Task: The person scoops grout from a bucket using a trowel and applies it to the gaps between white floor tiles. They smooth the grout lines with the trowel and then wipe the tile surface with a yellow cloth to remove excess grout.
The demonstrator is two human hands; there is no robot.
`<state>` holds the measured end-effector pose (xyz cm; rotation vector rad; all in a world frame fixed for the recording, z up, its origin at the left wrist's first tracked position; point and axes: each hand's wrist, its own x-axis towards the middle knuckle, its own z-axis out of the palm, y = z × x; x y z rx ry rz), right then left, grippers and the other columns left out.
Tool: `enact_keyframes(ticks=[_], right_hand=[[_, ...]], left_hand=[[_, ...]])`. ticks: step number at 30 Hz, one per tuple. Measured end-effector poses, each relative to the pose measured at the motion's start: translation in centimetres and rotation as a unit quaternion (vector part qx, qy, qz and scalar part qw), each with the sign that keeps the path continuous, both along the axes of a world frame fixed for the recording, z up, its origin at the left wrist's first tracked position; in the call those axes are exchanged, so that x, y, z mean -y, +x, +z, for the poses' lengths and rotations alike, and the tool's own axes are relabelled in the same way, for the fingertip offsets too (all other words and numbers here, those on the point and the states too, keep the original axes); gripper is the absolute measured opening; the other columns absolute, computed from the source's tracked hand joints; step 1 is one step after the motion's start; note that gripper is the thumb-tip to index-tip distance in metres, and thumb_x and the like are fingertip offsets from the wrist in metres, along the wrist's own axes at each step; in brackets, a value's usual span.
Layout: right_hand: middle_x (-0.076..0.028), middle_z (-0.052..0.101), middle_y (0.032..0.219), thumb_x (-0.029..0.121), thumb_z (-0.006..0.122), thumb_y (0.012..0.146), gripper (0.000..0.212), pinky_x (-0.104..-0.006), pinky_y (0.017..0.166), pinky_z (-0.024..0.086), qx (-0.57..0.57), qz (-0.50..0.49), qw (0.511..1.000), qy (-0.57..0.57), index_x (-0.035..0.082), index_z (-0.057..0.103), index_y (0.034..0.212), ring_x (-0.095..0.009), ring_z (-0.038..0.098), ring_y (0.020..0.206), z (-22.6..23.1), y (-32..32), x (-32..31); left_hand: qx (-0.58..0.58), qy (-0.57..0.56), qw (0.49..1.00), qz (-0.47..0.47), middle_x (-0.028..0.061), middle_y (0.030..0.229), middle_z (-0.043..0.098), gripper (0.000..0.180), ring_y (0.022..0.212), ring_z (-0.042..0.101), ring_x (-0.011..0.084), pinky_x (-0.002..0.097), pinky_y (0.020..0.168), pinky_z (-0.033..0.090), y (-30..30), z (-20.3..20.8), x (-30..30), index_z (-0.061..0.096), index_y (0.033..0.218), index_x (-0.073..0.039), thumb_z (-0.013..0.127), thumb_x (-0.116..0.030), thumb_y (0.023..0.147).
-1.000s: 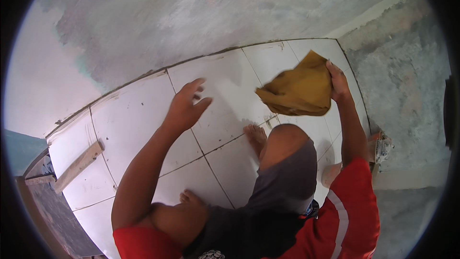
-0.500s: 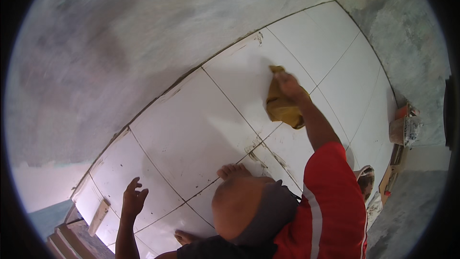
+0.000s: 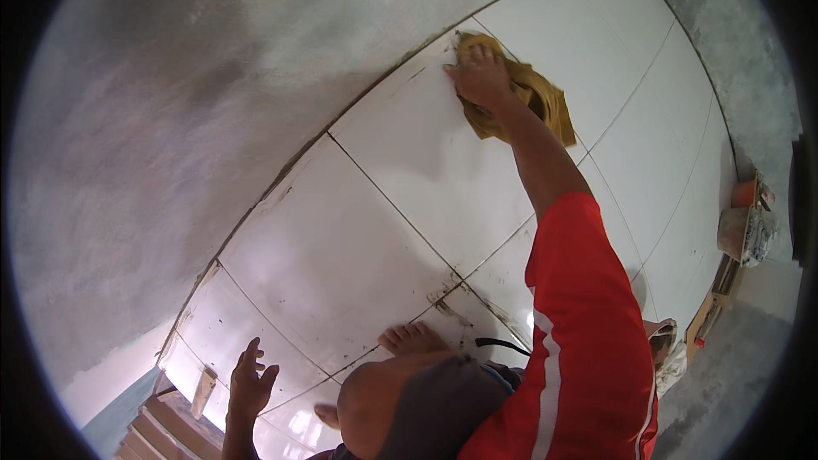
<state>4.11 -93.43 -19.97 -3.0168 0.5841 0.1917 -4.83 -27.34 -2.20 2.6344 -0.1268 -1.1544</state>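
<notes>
My right hand point(image 3: 480, 78) presses a mustard-yellow cloth point(image 3: 545, 102) against the white tiled floor point(image 3: 341, 230), close to where the tiles meet the far wall. Its fingers lie over the bunched upper end of the cloth, and the rest of the fabric spreads out to the right in folds. At the lower left my left hand point(image 3: 250, 382) is held in the air with fingers apart, and nothing is in it. Dark smears and grit point(image 3: 447, 285) mark the tile joint between my foot and the cloth.
A plastered grey wall point(image 3: 213, 77) runs along the far left side. To the right stand a tub point(image 3: 733, 230) and a container point(image 3: 660, 332), beside wood strips point(image 3: 703, 319). A small flat piece point(image 3: 204, 392) lies near steps point(image 3: 162, 430) at lower left. My bent knee point(image 3: 366, 409) is close.
My right hand has moved the cloth forward to the tile edge by the wall, and its fingers now lie flatter on it. The left hand stays raised and open. The view has shifted slightly.
</notes>
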Motion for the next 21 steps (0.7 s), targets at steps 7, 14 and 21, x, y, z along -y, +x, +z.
enact_keyframes(ticks=[7,14,21], right_hand=[[-0.025,0.047,0.151,0.053,0.050,0.101,0.069,-0.0590,0.115,0.029,-0.094,0.149,0.981,-0.076,-0.006,0.054,0.138,-0.040,0.037,0.144,1.0,-0.6,-5.4],[-0.017,0.036,0.161,0.054,0.037,0.105,0.067,-0.0589,0.122,0.020,-0.011,-0.008,0.998,-0.068,0.004,0.048,0.149,-0.038,0.026,0.152,-3.4,4.4,1.1],[-0.012,0.052,0.144,0.038,0.050,0.101,0.042,-0.0561,0.113,0.034,-0.021,0.066,0.982,-0.176,0.015,0.062,0.133,-0.035,0.045,0.134,-3.3,4.1,6.8]], left_hand=[[0.006,0.067,0.997,-0.037,0.0214,0.120,0.066,0.076,0.095,0.068,0.0312,0.0417,0.082,0.056,-0.7,3.7,-3.1,0.042,0.151,-0.004,0.077,-0.012,0.084],[0.032,0.068,0.997,0.034,0.0213,0.117,0.065,0.077,0.088,0.068,0.0293,0.0402,0.079,0.056,-2.1,4.1,-6.7,0.041,0.151,-0.001,0.076,-0.007,0.083],[-0.023,0.045,0.999,0.014,0.0218,0.113,0.068,0.075,0.082,0.071,0.0283,0.0387,0.072,0.058,-2.9,2.6,-6.5,0.039,0.152,0.000,0.074,-0.009,0.086]])
